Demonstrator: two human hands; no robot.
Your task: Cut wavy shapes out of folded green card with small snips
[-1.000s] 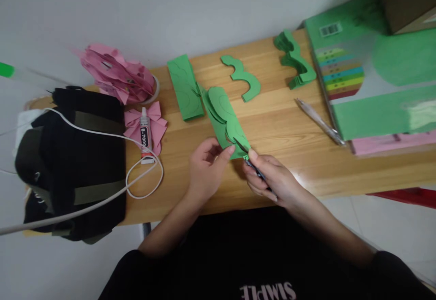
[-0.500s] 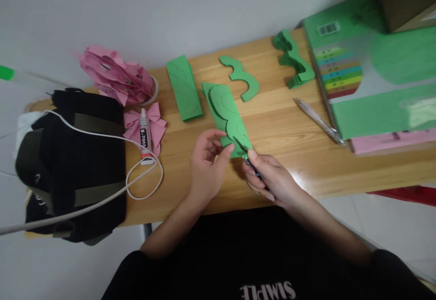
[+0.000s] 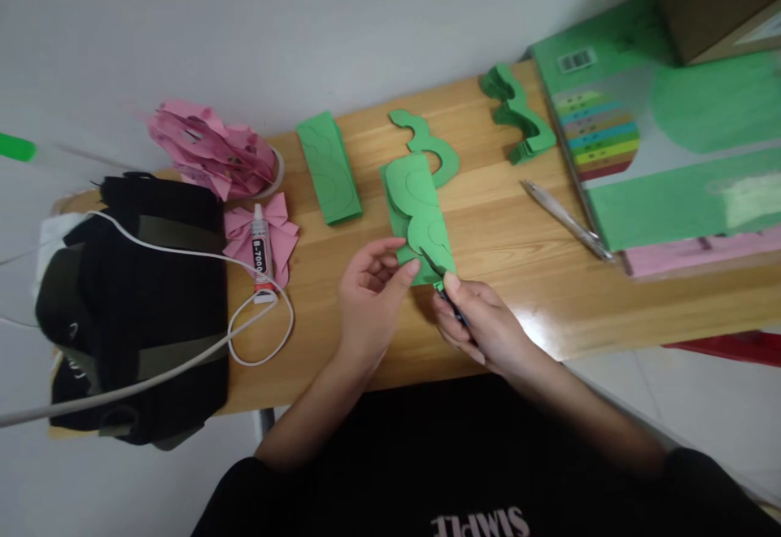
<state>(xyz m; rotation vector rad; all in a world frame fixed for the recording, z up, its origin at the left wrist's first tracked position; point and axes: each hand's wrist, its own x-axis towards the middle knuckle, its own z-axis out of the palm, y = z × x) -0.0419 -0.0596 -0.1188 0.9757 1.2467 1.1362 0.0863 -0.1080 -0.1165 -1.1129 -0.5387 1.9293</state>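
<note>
My left hand (image 3: 375, 289) pinches the lower left edge of a folded green paper (image 3: 421, 203) with wavy outlines drawn on it. Along its left side the paper is cut in a scalloped line, and the strip there hangs partly apart. My right hand (image 3: 479, 313) is closed around a pair of scissors (image 3: 450, 297), whose dark blades lie at the paper's lower end. Most of the handles are hidden by my fingers. Just behind the paper lies a wavy green cutout (image 3: 445, 159), partly covered by it. A folded green rectangle (image 3: 330, 169) with drawn curves rests to the left.
A stack of wavy green cutouts (image 3: 525, 118) and a pen (image 3: 565, 218) lie right of my hands, beside a large green pad (image 3: 665, 211) bearing a cardboard box (image 3: 726, 8). Leftward are a glue tube (image 3: 262, 256), pink paper pieces (image 3: 213, 146), a white cable (image 3: 291, 329) and a black bag (image 3: 164, 293).
The far end of the green paper has swung to the right and now overlaps the cutout behind it. Both hands keep their hold; the whole view has shifted slightly.
</note>
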